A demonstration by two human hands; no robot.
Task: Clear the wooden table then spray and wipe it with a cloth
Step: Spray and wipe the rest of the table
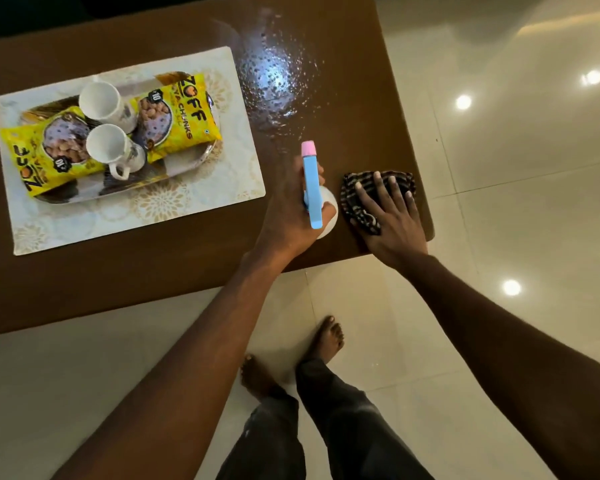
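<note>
My left hand [288,216] grips a spray bottle [313,188] with a blue head, pink nozzle and white body, held over the brown wooden table [174,271] with the nozzle pointing away from me. Spray droplets [274,77] glisten on the table beyond the nozzle. My right hand [392,223] lies flat with spread fingers on a dark striped cloth [357,199] near the table's right front corner.
A pale placemat [222,188] on the table's left carries a tray [187,161] with two white cups [101,100] and two yellow snack packets [184,112]. Glossy cream floor tiles [516,168] surround the table. My bare feet [326,337] stand by its front edge.
</note>
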